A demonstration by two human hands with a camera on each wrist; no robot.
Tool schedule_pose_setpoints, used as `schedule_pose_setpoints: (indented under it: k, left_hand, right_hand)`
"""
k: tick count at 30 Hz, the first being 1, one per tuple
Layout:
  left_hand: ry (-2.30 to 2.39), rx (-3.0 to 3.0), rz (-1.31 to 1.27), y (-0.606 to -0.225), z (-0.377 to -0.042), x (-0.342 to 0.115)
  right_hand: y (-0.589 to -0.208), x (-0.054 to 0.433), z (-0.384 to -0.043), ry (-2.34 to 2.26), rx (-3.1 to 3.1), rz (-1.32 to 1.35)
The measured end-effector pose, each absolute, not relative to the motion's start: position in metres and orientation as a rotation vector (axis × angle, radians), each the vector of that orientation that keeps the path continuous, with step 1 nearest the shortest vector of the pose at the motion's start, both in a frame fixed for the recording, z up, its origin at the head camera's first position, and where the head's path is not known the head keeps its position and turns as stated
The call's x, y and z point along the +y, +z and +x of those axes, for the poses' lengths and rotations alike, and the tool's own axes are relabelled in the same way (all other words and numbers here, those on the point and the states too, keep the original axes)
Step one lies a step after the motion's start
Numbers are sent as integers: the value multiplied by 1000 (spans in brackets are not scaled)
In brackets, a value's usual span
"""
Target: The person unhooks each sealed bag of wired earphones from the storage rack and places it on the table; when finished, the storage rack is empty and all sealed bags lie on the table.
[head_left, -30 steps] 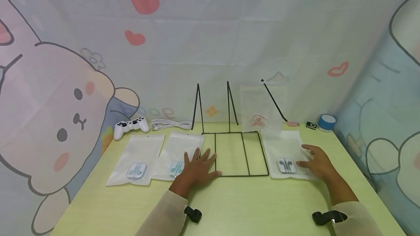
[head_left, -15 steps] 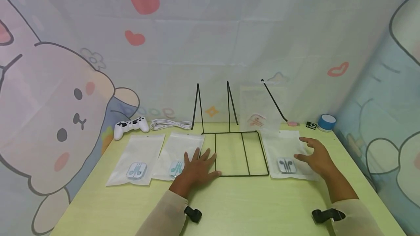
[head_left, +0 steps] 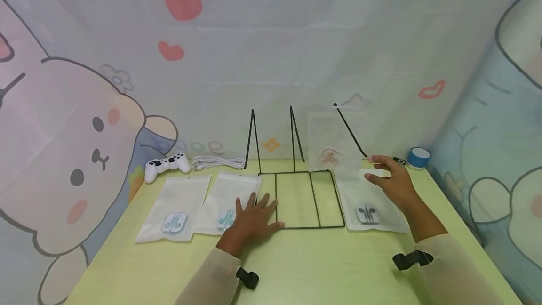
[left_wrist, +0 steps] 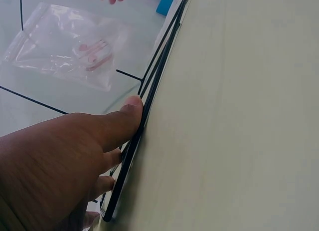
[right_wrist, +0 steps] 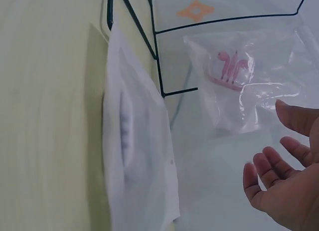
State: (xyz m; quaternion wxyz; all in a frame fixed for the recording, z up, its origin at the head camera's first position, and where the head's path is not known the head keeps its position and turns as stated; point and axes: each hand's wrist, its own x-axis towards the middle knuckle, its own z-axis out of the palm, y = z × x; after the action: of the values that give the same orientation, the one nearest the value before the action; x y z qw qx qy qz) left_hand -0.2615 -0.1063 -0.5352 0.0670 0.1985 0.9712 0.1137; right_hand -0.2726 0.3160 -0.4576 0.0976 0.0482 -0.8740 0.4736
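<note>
My left hand [head_left: 255, 218] lies with spread fingers across the left end of the base of a black wire display rack [head_left: 311, 200]. In the left wrist view its thumb [left_wrist: 130, 111] rests on the front wire. My right hand [head_left: 395, 180], thumb and fingers apart and nothing between them, hovers over the top of a flat white zip bag [head_left: 351, 189] holding dark-grey earphones [head_left: 367, 213]. A clear bag [right_wrist: 209, 114] with pink earphones [right_wrist: 232, 66] hangs on the rack's right hook, close to the right hand in the right wrist view.
Two more white bags with teal earphones, a left one [head_left: 186, 192] and a nearer one [head_left: 237, 185], lie left of the rack. Behind them are a white game controller [head_left: 167, 167] and a coiled white cable [head_left: 218, 162]. A blue-topped round tub [head_left: 418, 158] stands at the back right.
My right hand has moved up and to the left, from beside the dark-grey earphones toward the top of their bag. The left hand stays on the rack; the head view shifts slightly.
</note>
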Motion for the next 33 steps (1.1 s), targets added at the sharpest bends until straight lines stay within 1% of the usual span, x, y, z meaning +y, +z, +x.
schedule_pose_setpoints:
  k: [13, 19, 33]
  left_hand:
    - [359, 2924, 605, -533, -259, -106]
    - [359, 2925, 600, -533, -258, -106]
    - [350, 2935, 595, -536, -260, -107]
  right_hand:
    - [-446, 301, -313, 1580, -2421, 56]
    - [-441, 297, -320, 1570, -2417, 77]
    - [-426, 290, -334, 1743, -2433, 109]
